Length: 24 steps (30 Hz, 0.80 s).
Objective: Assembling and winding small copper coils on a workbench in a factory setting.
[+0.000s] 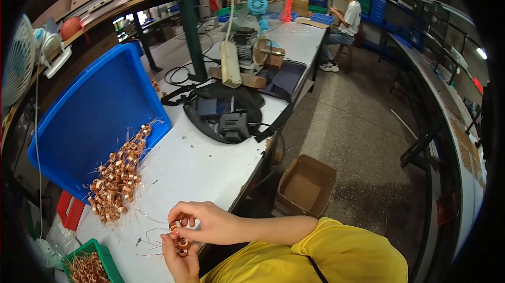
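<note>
Below you runs the long white-topped surface (173, 177), and on it, to your left, a big rectangular blue plastic bin (94, 114) stands tipped. At its lower edge lies a loose heap of copper-coloured coils (118, 180), spreading onto the surface, their thin wire ends sticking out every way. Nearer you, at the lower left, a small green plastic tray (111, 264) holds more copper-coloured, wiry pieces.

Your two hands meet just over the surface's near edge. Your right hand (206, 225) is mostly closed, thumb and forefinger pinched on a coil, the other fingers curled. Your left hand (180, 262) is partly open from below, thumb and fingers cupped about the small ring-shaped coils wound in copper-coloured wire (182, 246); how many it bears you cannot tell, since your fingers cover some.

Each coil should feel light, its round body stiff and likely a little slick where the winding is smooth. Take it by the ring, across the outer rim. The smallest part, the fine bare-looking wire leads (151, 254) pointing left, is probably springy, easily bent or snagged; keep your grip off them.
</note>
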Each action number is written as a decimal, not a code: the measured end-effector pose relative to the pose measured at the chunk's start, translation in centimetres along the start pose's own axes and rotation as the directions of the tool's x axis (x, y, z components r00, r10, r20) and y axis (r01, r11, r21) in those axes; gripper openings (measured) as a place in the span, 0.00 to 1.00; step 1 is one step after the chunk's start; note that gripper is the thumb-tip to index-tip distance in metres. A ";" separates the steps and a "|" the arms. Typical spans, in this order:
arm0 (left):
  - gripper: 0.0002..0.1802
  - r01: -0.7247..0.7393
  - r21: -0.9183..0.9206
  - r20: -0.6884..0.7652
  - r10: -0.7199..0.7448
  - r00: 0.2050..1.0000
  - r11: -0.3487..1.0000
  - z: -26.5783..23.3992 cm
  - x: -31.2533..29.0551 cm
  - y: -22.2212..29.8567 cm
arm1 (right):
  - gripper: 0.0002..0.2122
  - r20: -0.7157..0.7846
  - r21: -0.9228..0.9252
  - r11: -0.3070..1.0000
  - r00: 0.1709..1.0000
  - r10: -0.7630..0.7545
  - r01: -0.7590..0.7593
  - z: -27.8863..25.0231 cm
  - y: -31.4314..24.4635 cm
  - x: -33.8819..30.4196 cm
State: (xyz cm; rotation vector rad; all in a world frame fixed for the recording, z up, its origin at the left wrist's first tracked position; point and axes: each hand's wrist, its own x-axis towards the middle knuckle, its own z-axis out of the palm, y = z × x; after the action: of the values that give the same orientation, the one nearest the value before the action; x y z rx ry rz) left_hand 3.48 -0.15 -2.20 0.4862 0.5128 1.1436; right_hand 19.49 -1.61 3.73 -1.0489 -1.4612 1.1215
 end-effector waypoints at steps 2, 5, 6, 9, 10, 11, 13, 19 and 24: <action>0.13 0.234 -0.292 0.296 -0.145 0.944 0.927 -2.0 0.7 0.7 | 0.08 -0.028 -0.052 0.995 0.996 -0.084 0.083 0.2 -0.1 -0.1; 0.14 0.309 -0.331 0.400 -0.164 0.902 0.892 -1.7 1.5 -0.3 | 0.07 -0.049 -0.083 0.992 0.994 -0.100 0.095 0.3 -0.1 -0.9; 0.13 0.222 -0.256 0.343 -0.126 0.931 0.941 -1.3 1.5 -0.5 | 0.07 -0.036 -0.073 0.994 0.996 -0.080 0.077 0.4 -0.1 -1.1; 0.13 0.056 -0.089 0.245 -0.032 0.969 0.995 -0.6 1.4 -0.8 | 0.07 -0.014 -0.059 0.998 0.999 -0.037 0.036 0.2 -0.3 -1.6; 0.12 0.025 -0.042 0.284 -0.012 0.959 0.999 -0.6 1.3 -0.8 | 0.07 -0.034 -0.080 0.996 0.998 -0.045 0.042 0.2 -0.4 -1.7; 0.12 -0.009 0.003 0.322 0.008 0.947 1.000 -0.8 1.3 -0.7 | 0.07 -0.053 -0.100 0.994 0.997 -0.054 0.048 0.1 -0.5 -1.7; 0.13 -0.087 0.087 0.398 0.045 0.916 0.992 -0.9 1.3 -0.7 | 0.07 -0.086 -0.141 0.988 0.994 -0.073 0.061 -0.1 -0.5 -1.8; 0.14 -0.058 0.073 0.280 0.035 0.959 0.996 -0.7 1.5 -1.2 | 0.07 -0.079 -0.120 0.989 0.992 -0.097 0.087 -0.4 -0.1 -2.0; 0.16 0.052 0.132 0.291 -0.088 0.953 0.990 -1.1 2.0 -1.0 | 0.07 -0.045 -0.147 0.980 0.989 -0.142 0.134 -0.7 0.0 -2.3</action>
State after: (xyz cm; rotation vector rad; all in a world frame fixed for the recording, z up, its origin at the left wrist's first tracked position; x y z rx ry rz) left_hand 4.21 1.47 -3.90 0.7280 0.3369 0.9534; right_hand 20.51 -3.73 3.40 -1.0509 -1.5641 0.8932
